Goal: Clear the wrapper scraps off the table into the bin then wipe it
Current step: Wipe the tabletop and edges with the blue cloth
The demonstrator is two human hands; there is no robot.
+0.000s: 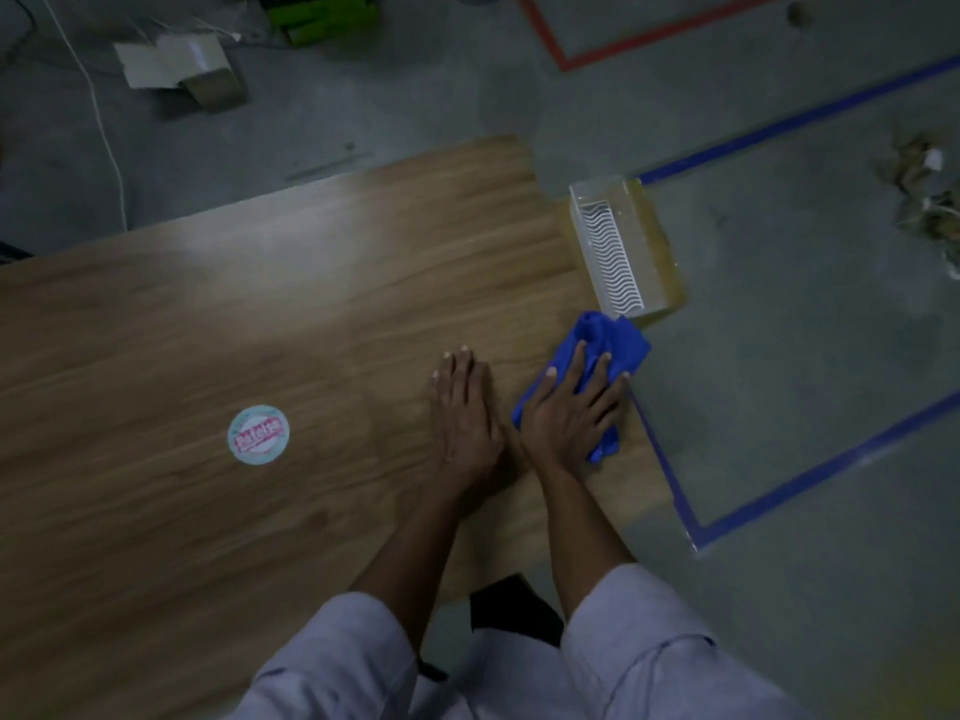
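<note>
Wipe step in hand. Right hand [571,415] lies flat on the blue cloth [615,340], fingers spread and straight, pressing it to the table [311,304] near the right edge; it isn't clutching the cloth, just bearing down with palm and fingers. Left hand [462,407] sits just beside it, also flat and relaxed on the bare wood, holding nothing, likely bracing. The cloth is bunched, and its far corner reaches toward the translucent bin [649,236], which sits against the table's right end (can't tell whether it stands on the floor or hangs off the edge). One item is left on the top: a round printed sticker or lid [258,434], well to the left of both hands. Can't tell if it's loose scrap or stuck down. If loose, my read is the clearing step isn't fully done, and it needs picking up and dropping in the bin before the cloth gets there. Otherwise next move: sweep the cloth leftward across the unwiped span in overlapping passes, keeping pressure even and the left hand out of the path.
</note>
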